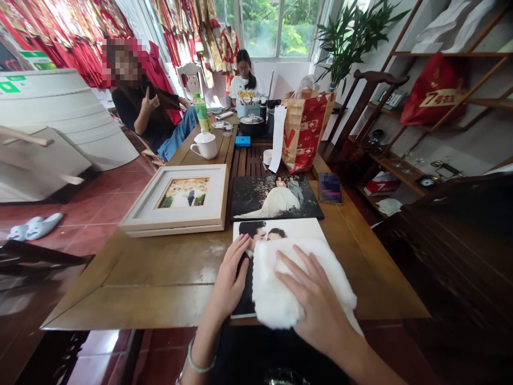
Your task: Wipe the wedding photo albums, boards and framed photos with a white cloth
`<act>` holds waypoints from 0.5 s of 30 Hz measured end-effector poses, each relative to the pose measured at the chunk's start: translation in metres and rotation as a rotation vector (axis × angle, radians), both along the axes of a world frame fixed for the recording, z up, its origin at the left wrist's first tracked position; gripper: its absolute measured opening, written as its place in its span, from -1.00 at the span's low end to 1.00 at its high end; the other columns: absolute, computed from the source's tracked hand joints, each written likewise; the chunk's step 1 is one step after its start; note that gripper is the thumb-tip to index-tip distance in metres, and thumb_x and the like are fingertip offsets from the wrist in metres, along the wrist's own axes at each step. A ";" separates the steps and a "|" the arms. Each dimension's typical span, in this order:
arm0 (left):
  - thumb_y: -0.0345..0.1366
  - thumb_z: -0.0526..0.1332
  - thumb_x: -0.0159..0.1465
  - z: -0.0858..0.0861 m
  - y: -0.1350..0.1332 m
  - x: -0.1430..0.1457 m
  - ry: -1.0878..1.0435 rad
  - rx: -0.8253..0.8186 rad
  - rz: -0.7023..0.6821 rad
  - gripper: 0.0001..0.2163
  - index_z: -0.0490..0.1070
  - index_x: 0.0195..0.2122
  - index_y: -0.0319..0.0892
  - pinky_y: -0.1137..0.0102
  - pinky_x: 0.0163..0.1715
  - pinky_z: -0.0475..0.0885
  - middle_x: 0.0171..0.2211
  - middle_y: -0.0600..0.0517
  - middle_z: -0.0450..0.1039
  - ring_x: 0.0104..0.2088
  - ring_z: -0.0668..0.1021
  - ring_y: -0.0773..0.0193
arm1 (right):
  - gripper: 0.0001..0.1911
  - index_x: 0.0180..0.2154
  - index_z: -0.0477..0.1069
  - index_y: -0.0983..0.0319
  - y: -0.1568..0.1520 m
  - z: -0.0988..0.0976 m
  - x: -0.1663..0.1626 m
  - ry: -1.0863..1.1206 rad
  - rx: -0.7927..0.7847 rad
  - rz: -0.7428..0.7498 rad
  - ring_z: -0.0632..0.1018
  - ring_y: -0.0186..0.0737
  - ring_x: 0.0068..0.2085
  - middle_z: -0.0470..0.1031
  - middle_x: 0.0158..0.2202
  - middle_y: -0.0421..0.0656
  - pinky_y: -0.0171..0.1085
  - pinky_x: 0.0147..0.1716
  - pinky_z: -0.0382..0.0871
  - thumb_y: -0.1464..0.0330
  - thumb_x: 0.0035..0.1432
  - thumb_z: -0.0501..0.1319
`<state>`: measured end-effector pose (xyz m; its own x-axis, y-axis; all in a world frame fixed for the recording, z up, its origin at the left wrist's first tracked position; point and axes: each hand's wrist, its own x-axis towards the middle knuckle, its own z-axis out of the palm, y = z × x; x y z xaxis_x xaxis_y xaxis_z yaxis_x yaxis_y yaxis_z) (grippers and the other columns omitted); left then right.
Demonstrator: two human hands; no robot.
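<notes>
A photo panel (242,297) showing a couple lies flat at the near edge of the wooden table, partly hidden. On its left side rests my left hand (232,275), fingers stretched out and holding nothing. A fluffy white cloth (272,299) covers much of the panel. Flat on top of this cloth lies my right hand (315,291), its fingers spread and not gripping. Just beyond is a dark wedding photo panel (276,198). To the left sit light framed wedding photos (176,200), seemingly stacked.
A phone-like device (331,188) lies at the right. Farther back stand a paper bag (306,133), a lidded white mug (206,145), a green bottle (201,112) and a blue box (242,141). Two people sit at the table's far end and left side. Shelves (404,166) line the right.
</notes>
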<state>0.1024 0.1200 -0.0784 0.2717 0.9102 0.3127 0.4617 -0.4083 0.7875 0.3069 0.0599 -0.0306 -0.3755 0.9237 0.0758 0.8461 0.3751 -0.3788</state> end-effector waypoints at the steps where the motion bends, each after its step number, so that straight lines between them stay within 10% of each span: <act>1: -0.36 0.01 0.40 -0.001 0.000 0.000 0.000 -0.003 -0.001 -0.62 0.24 0.23 -0.07 0.10 0.31 0.11 0.29 -0.07 0.21 0.32 0.21 0.17 | -0.34 -0.03 0.43 0.23 0.008 0.002 -0.003 0.009 -0.001 -0.040 -0.14 0.10 0.38 0.09 0.36 -0.18 0.19 0.30 -0.27 0.54 -0.29 0.08; 15: -0.36 -0.03 0.42 -0.003 0.000 -0.001 -0.015 0.010 -0.003 -0.62 0.21 0.24 -0.05 0.08 0.31 0.12 0.28 -0.07 0.22 0.32 0.21 0.19 | -0.26 -0.01 0.41 0.22 -0.016 0.013 0.001 0.085 -0.160 0.131 0.01 0.01 0.37 0.26 0.27 -0.17 0.25 0.29 -0.40 0.53 -0.36 0.01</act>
